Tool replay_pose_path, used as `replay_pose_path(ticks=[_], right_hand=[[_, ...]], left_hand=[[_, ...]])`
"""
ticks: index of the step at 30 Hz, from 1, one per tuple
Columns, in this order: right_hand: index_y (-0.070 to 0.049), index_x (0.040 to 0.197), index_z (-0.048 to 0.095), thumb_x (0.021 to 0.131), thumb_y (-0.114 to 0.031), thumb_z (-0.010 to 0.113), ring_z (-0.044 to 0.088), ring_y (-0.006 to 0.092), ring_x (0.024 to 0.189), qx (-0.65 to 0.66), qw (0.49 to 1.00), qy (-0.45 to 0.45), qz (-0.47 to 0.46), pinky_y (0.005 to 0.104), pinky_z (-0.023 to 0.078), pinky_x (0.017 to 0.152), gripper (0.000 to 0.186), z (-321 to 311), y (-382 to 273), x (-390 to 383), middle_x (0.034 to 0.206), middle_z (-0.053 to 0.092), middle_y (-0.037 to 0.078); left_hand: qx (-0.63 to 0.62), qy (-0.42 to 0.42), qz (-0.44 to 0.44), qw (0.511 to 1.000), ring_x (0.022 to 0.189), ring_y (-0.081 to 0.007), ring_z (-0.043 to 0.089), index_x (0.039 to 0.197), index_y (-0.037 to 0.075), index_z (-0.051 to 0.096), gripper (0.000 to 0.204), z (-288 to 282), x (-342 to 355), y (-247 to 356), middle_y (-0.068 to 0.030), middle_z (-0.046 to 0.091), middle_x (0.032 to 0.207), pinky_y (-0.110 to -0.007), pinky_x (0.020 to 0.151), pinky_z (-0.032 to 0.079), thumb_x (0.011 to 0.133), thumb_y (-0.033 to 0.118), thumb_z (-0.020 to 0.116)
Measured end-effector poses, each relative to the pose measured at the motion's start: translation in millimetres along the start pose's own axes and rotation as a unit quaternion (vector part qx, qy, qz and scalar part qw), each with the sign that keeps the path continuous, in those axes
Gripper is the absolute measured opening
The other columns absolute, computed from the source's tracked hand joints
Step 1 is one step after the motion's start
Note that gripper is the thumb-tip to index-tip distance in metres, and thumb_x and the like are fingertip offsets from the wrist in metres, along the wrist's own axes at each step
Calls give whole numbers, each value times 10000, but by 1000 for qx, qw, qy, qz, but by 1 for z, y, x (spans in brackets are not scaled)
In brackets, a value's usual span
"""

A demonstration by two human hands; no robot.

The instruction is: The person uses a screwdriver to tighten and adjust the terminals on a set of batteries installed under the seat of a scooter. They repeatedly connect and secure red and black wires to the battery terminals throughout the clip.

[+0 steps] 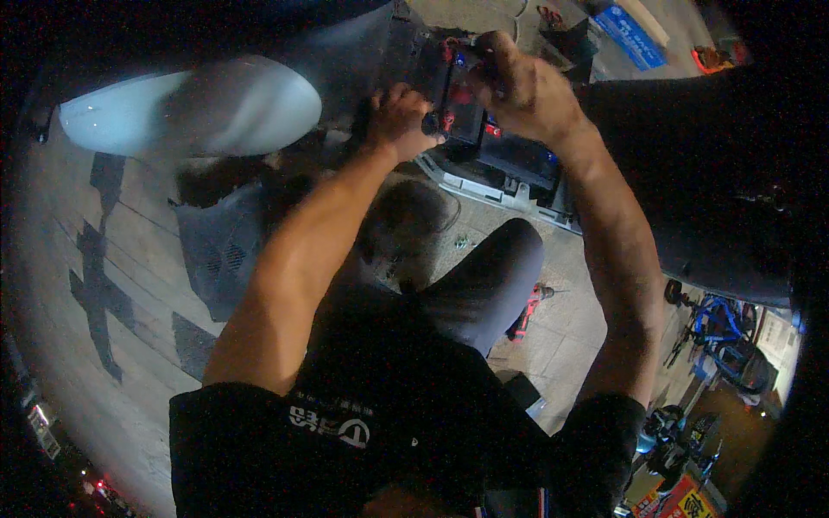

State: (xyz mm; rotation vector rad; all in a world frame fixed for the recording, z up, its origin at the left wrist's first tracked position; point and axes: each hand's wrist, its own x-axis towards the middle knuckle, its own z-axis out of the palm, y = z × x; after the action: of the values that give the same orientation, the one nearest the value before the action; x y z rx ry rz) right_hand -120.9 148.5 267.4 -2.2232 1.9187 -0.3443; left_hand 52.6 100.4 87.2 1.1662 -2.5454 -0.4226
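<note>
My left hand [402, 123] is at the left side of an opened compartment, its thumb and fingers curled around a black round part [432, 124]. Across from it, my right hand [525, 93] is bent over the compartment with its fingers closed; what they hold is hidden and a little blurred. Dark box-shaped units [509, 157] sit between and below the hands, with small red and blue lights on them. Red wiring [448, 121] runs beside my left hand. A pale metal frame rail [492, 197] borders the compartment on the near side.
A red power drill [528, 314] lies on the tiled floor right of my bent knee [488, 276]. Left are a glossy pale oval panel [190, 108] and a dark vented panel [226, 250]. A blue box [629, 37] is at the far right; bicycles [730, 341] stand right.
</note>
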Motion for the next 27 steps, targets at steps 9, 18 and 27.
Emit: replay_pose_path(ticks=[9,18,27], right_hand=[[-48,1243,522,825,-289,656,654,392,965,-9,997,-8,-73,463,546,819,501,4,7,4,1038,649,261],[-48,1058,534,895,-271,649,670,396,869,-43,992,14,-116,468,536,725,299,5,12,-15,875,680,214],[-57,1082,578,929,-344,618,675,376,833,-11,973,46,-225,443,548,720,328,4,24,-9,853,685,188]], left_hand=[[-14,30,26,999,1256,-281,443,1034,159,686,559,7,-5,-5,-56,598,1196,-556,1022,315,598,481,822],[-31,29,17,999,1239,-283,454,1045,151,694,551,2,-5,2,-77,616,1162,-541,1016,315,612,471,814],[-47,47,-7,998,1244,-271,460,982,146,697,423,16,-1,-2,-68,617,1159,-524,1035,303,709,463,762]])
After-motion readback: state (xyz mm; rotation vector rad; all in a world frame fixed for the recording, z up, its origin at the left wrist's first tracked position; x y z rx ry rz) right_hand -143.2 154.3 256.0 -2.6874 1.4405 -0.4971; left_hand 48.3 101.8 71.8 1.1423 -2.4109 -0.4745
